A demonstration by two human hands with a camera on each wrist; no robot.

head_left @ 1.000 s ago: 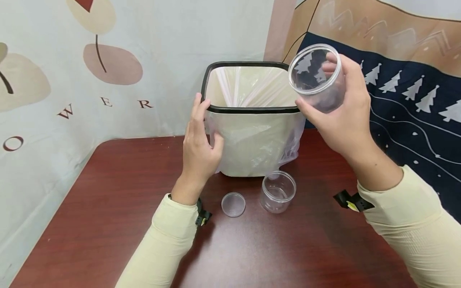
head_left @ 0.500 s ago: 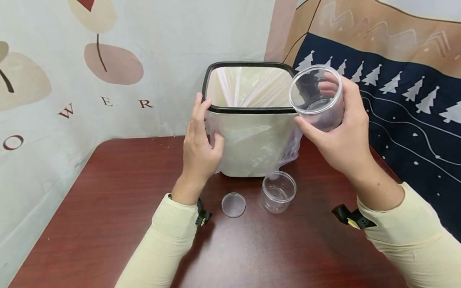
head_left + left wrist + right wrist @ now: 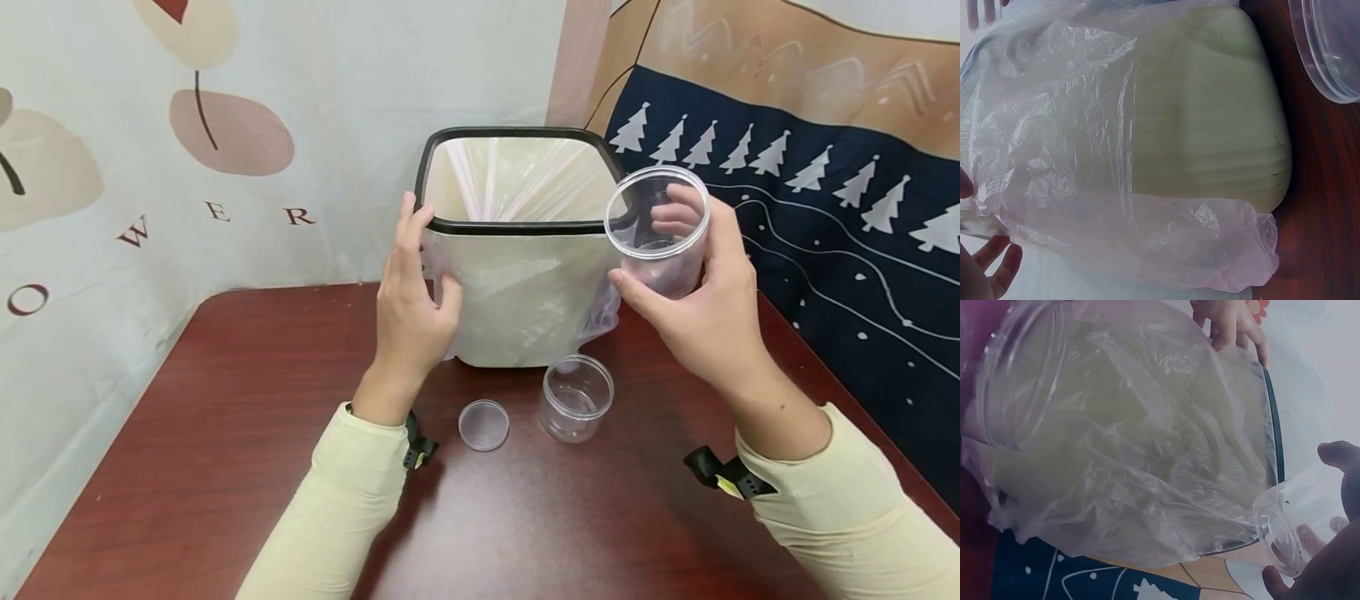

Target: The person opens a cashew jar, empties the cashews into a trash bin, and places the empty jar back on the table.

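A pale bin (image 3: 517,308) with a black rim stands at the back of the table, lined with a thin translucent plastic bag (image 3: 1060,112) folded over its outside. My left hand (image 3: 416,304) rests on its left side, fingers straight up along the rim. To the right of the bin, my right hand (image 3: 723,308) grips a clear plastic jar (image 3: 660,271) round its side. That jar is tilted, its round mouth facing my head camera, and looks empty. A second clear jar (image 3: 576,408) stands upright in front of the bin. Beside it lies a small clear round lid (image 3: 483,425).
The dark red wooden table (image 3: 247,450) spreads out around the bin and the jar. Behind it hangs a pale printed cloth (image 3: 360,100), with a dark blue cloth (image 3: 847,250) bearing white trees at the right.
My right hand has come down with the jar from above the bin's right rim to beside it. My left hand, the bin, the second jar and the lid have stayed put.
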